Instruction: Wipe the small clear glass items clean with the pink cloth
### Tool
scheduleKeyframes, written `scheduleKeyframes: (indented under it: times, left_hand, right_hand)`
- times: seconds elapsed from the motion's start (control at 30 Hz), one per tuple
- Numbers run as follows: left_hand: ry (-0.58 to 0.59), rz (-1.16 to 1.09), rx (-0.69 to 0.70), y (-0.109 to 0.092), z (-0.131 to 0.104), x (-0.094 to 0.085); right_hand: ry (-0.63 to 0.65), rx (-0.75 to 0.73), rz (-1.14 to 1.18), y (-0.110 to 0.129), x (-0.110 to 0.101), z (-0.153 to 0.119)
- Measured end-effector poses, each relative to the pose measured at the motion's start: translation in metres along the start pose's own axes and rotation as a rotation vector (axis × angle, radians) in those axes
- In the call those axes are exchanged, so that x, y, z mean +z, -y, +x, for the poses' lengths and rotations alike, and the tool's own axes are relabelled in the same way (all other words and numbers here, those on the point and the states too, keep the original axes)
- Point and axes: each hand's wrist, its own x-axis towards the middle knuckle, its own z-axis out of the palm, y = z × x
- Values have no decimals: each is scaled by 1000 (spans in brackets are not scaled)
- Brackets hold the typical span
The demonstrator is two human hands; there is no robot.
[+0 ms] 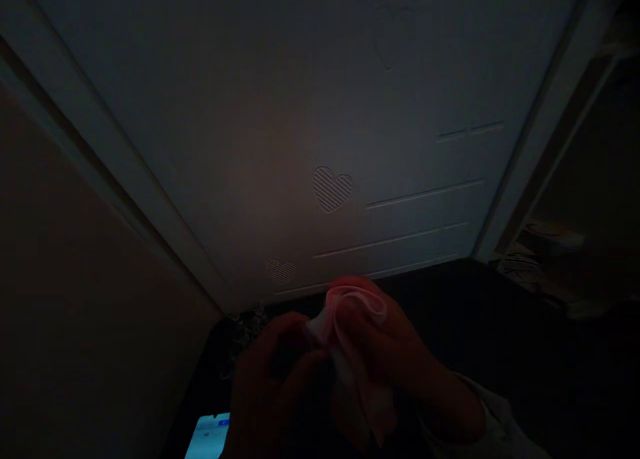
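Observation:
The scene is very dim. A pink and white cloth [351, 366], folded and bunched with a loop at its top, hangs down between my hands. My right hand [395, 339] is closed around it, its fingers partly covered by the fabric. To the left, my left hand [273, 372] curves its thumb and forefinger around a pale edge of the same cloth, seemingly pinching it. Its other fingers are lost in shadow.
A pale door [240, 159] with carved hearts and grooved lines stands ahead. At lower left a lit phone [207, 438] lies partly behind my left hand. A dark surface [430, 299] lies below, and blurred light items [545, 246] are at the right.

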Motion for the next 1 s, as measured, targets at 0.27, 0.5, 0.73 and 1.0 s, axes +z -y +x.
scheduleKeyframes:
  times: [0.27, 0.5, 0.73, 1.0]
  left_hand:
    - [34, 109, 71, -2, 1, -1]
    - [46, 146, 111, 0, -1, -1]
    - [-12, 125, 88, 7, -1, 0]
    - [-85, 54, 7, 5, 0, 4]
  right_hand:
    - [5, 21, -298, 8, -2, 2]
    - [26, 20, -250, 2, -2, -2]
    - [95, 73, 144, -12, -1, -7]
    - [191, 143, 175, -2, -7, -5]
